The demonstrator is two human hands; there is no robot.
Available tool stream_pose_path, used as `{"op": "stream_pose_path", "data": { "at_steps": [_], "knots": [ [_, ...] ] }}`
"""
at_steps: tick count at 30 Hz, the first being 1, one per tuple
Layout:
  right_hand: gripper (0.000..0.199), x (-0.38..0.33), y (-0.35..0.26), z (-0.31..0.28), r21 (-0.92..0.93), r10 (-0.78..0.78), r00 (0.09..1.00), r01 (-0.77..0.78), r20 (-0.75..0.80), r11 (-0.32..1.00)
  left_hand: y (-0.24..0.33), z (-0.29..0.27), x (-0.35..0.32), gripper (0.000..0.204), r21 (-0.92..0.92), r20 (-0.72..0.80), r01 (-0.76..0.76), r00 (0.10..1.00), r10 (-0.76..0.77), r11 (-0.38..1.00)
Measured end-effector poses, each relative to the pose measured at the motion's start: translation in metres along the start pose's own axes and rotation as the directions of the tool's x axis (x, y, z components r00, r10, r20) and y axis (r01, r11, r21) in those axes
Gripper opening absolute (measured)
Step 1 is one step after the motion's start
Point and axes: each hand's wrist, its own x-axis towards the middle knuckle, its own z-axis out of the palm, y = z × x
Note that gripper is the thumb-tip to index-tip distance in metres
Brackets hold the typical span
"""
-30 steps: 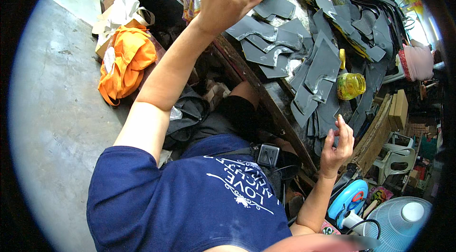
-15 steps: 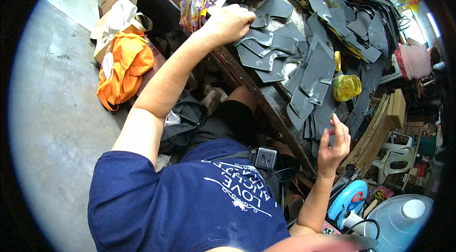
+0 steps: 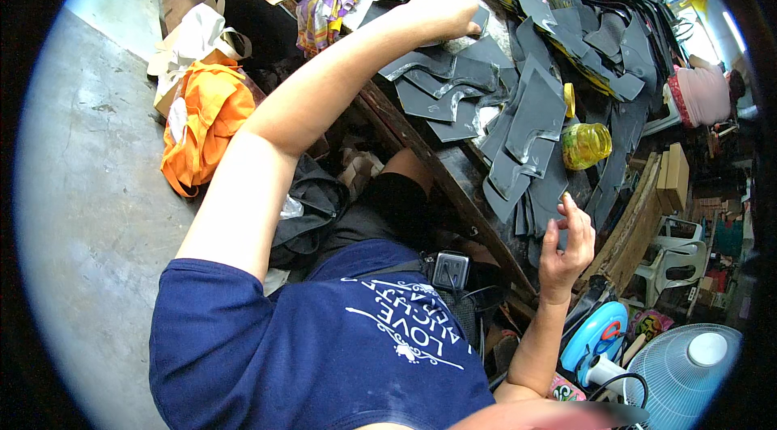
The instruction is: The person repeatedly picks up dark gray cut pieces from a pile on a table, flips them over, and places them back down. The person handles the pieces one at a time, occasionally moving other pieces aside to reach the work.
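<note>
1. Dark grey cut pieces (image 3: 453,98), head view: heaped across the wooden workbench (image 3: 453,171), well ahead of the person.
2. Left hand (image 3: 441,9): arm stretched out, fingers curled down on the pieces; whether they pinch one cannot be told.
3. Right hand (image 3: 566,248): raised at the bench edge, fingers loosely apart, holding nothing.
4. Yellow jar (image 3: 584,145): among the pieces.

The left arm stretches straight out from the shoulder, bare below a short sleeve, elbow nearly locked. Its wrist bends down and the left hand (image 3: 441,9) is curled, knuckles up, fingers folded under toward the palm; whether they pinch anything cannot be told. The right arm is bent sharply at the elbow, forearm rising upright from the lower edge. The right hand (image 3: 566,245) is raised, palm turned inward, fingers loosely spread and half curled, thumb apart, gripping nothing.
</note>
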Motion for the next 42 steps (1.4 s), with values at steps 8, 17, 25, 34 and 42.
{"op": "stream_pose_path", "data": {
  "at_steps": [8,17,25,34,42],
  "knots": [
    [0.047,-0.003,0.001,-0.004,-0.01,0.026,1.0,-0.025,0.01,1.0,0.015,0.012,0.033,0.016,0.091,0.02,-0.147,0.989,0.145,0.985],
    [0.049,-0.008,0.003,-0.008,0.004,0.05,0.999,-0.05,0.005,0.999,0.01,0.0,0.037,0.015,-0.23,-0.443,0.019,0.888,-0.122,0.973],
    [0.081,-0.002,-0.006,-0.004,0.433,0.21,0.977,-0.179,-0.024,0.884,0.066,-0.068,-0.009,0.016,-0.159,-0.598,-0.3,0.788,0.15,0.941],
    [0.08,0.037,-0.017,-0.004,0.583,0.403,0.914,-0.298,-0.055,0.756,0.182,-0.075,-0.097,0.021,-0.167,-0.527,-0.687,0.668,0.525,0.707],
    [0.077,0.06,-0.007,-0.007,0.736,0.395,0.919,-0.269,0.003,0.621,0.157,-0.065,-0.104,0.044,-0.844,-0.133,-0.032,0.98,-0.15,0.536]
  ]
}}
